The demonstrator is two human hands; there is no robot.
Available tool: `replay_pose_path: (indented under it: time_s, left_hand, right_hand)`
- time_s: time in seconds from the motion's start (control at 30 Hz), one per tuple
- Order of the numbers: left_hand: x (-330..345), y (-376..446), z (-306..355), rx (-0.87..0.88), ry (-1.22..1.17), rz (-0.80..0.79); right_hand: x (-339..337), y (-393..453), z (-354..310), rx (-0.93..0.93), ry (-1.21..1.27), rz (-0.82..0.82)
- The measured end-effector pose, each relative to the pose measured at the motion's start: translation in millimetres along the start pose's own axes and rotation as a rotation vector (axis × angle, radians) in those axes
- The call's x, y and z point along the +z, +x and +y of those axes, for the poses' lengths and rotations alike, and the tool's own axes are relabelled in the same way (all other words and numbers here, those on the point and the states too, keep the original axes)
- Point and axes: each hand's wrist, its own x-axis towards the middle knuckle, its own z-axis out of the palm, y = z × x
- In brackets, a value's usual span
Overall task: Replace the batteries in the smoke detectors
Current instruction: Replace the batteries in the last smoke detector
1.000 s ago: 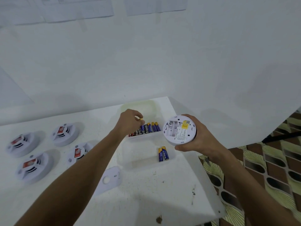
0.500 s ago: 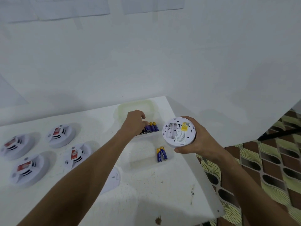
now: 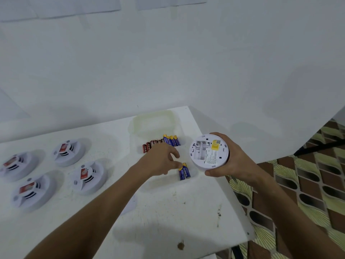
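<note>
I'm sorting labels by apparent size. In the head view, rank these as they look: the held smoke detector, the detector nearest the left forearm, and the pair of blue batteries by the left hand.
1-2. Held smoke detector and table detector: look alike, and the held one may be nearer, so unranked.
3. Blue battery pair: clearly smallest.

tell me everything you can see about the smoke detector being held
The smoke detector is a round white disc that looks like plastic, held off the table's right edge by the right hand, whose fingers curl around its rim. Its back faces the camera, tilted slightly left. The cover is off, and the open battery bay on its left side looks empty, with metal contacts showing. A yellow sticker sits near the top, with small printed text below it, too fine to read. The left hand does not touch it.
</note>
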Motion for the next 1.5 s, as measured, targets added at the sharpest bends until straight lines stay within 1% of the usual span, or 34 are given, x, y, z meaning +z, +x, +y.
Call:
replay_pose_path:
  time_s: [0.17, 0.23, 0.33, 0.43, 0.5, 0.6, 0.67, 0.77, 0.83, 0.9, 1.0, 1.1, 1.2, 1.27, 1.37, 1.4, 1.5]
  left_hand:
    - [16, 2, -2, -0.095, -0.012, -0.118]
    - [19, 2, -2, -0.103, -0.008, -0.135]
    - [19, 2, -2, -0.099, -0.079, -0.119]
    - [18, -1, -1, -0.124, -0.191, -0.042]
    - [16, -5, -1, -0.113, -0.241, 0.037]
    - [7, -13, 5, -0.066, -0.301, 0.170]
    - [-2, -18, 12, -0.037, -0.344, 0.291]
    - [-16, -27, 26, 0.046, -0.491, 0.438]
    - [-19, -34, 34, 0.098, -0.548, 0.479]
    - [-18, -42, 40, 0.141, -0.562, 0.471]
    - [-13, -47, 41, 0.200, -0.514, 0.486]
    - [-13, -49, 37, 0.266, -0.405, 0.528]
    - [-12, -53, 34, 0.329, -0.375, 0.500]
    - [-9, -54, 31, 0.381, -0.265, 0.507]
    - [-6, -51, 27, 0.502, -0.019, 0.548]
    - [-6, -50, 26, 0.529, 0.011, 0.560]
    - [-5, -50, 22, 0.556, -0.045, 0.542]
  right_hand:
    - [2, -10, 2, 0.015, -0.003, -0.020]
    - [3, -12, 1, 0.015, -0.006, -0.019]
    - [3, -14, 2, 0.015, 0.004, -0.020]
    - [3, -15, 2, 0.012, 0.005, -0.024]
    - [4, -15, 2, 0.013, 0.008, -0.028]
    - [4, -13, 0, 0.010, 0.016, -0.037]
    - [6, -11, -1, 0.003, 0.024, -0.046]
    - [9, -7, -6, -0.013, 0.037, -0.055]
    - [12, -5, -9, -0.030, 0.046, -0.057]
    - [15, -2, -12, -0.052, 0.055, -0.057]
    - [20, 3, -15, -0.066, 0.050, -0.068]
    - [22, 5, -15, -0.076, 0.025, -0.077]
    - [23, 6, -16, -0.084, 0.035, -0.083]
    - [24, 7, -18, -0.092, 0.048, -0.082]
    - [25, 8, -18, -0.084, 0.075, -0.085]
    - [25, 8, -18, -0.079, 0.084, -0.083]
    - [23, 8, -19, -0.078, 0.095, -0.074]
